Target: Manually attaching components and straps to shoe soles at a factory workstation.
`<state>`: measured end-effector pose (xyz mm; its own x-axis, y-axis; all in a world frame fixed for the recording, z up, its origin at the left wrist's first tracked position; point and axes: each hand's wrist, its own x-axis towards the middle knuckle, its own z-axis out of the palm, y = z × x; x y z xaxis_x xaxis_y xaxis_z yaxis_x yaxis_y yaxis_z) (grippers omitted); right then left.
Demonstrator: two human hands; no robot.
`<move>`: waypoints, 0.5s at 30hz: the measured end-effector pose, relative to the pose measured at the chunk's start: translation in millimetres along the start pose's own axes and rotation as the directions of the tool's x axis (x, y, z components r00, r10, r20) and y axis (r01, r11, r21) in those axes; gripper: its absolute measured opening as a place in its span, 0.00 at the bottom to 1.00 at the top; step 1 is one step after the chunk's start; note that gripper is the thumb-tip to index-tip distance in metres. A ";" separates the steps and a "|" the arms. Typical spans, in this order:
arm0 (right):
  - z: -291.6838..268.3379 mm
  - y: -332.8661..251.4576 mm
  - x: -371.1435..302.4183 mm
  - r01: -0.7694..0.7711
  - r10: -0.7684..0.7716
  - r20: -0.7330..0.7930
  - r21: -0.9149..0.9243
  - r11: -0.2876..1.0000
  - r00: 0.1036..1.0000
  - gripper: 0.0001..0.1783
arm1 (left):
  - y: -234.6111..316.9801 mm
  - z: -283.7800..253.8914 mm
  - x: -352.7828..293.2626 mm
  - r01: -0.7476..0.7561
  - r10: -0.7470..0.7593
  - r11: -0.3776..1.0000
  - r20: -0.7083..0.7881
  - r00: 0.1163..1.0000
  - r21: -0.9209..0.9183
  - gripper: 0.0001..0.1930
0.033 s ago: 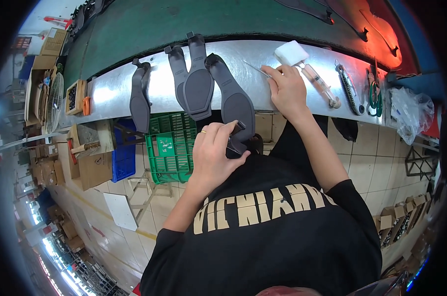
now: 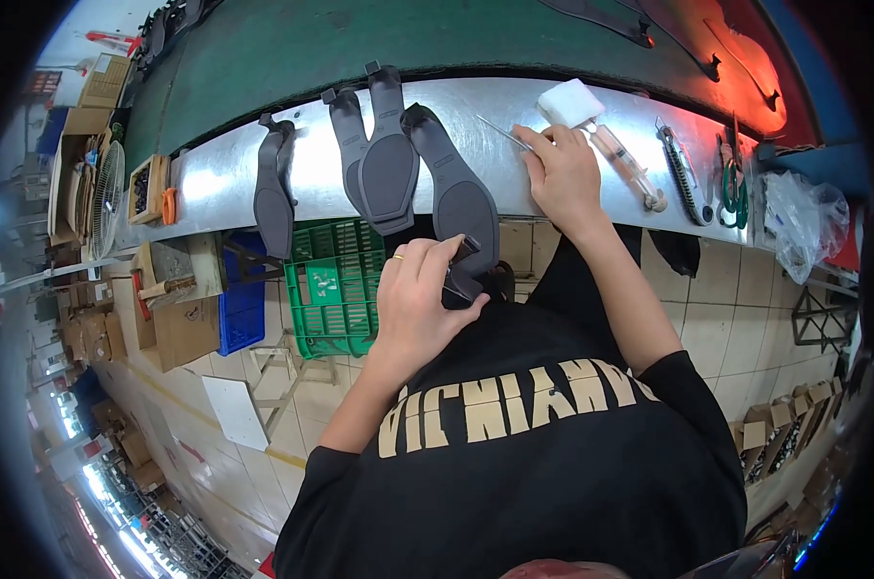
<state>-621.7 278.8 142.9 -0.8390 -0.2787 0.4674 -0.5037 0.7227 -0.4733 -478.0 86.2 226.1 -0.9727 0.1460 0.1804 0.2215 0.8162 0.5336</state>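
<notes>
My left hand (image 2: 413, 299) is closed around a black heeled shoe sole (image 2: 464, 282), held in front of my shirt; most of it is hidden by my fingers. Between the fingertips of my right hand (image 2: 564, 174) is a thin metal pick (image 2: 500, 130), its tip pointing left over the metal ledge. Several black heeled soles lie on the ledge to the left: a single sole (image 2: 274, 203) apart from the others, an overlapping sole (image 2: 389, 179) in the middle, and another sole (image 2: 464, 207) just beyond my left hand.
A metal ledge (image 2: 220, 169) borders the green conveyor belt (image 2: 360, 43). Right of my right hand lie a white block (image 2: 569, 103), a syringe (image 2: 630, 166), a utility knife (image 2: 683, 174) and scissors (image 2: 732, 183). Below the ledge stands a green crate (image 2: 333, 314). A plastic bag (image 2: 802, 217) hangs far right.
</notes>
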 end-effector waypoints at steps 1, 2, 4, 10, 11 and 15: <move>-3.3 -1.3 2.5 0.016 -0.017 -0.010 -0.041 0.999 1.000 0.16 | 0.5 -0.4 0.6 0.003 -0.003 1.000 0.004 1.000 0.000 0.33; -5.5 -4.4 3.3 0.019 -0.019 -0.007 -0.038 0.999 1.000 0.16 | 0.0 -0.2 0.3 0.010 -0.010 1.000 0.005 1.000 0.002 0.33; -13.8 -14.3 0.3 0.056 -0.056 -0.053 -0.001 0.998 0.997 0.20 | -2.8 3.0 0.4 0.005 -0.005 1.000 -0.011 1.000 0.003 0.33; -39.6 -53.9 -24.3 0.017 -0.125 0.129 0.626 0.779 0.984 0.26 | -8.5 15.4 5.0 0.004 -0.004 1.000 -0.025 1.000 -0.016 0.31; -37.8 -59.0 -31.3 -0.069 -0.102 0.195 0.712 0.699 0.976 0.26 | -8.4 17.9 7.0 -0.016 0.015 0.999 -0.035 0.999 -0.031 0.31; -24.8 -62.6 -47.4 -0.252 -0.048 0.322 0.816 0.521 0.945 0.23 | -4.4 20.6 12.5 -0.045 0.043 0.997 -0.031 0.999 -0.064 0.29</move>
<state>-545.3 262.5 168.9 -0.8352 -0.5022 0.2241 -0.2192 -0.0697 -0.9732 -492.5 95.9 209.0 -0.9598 0.1636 0.2282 0.2687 0.7712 0.5771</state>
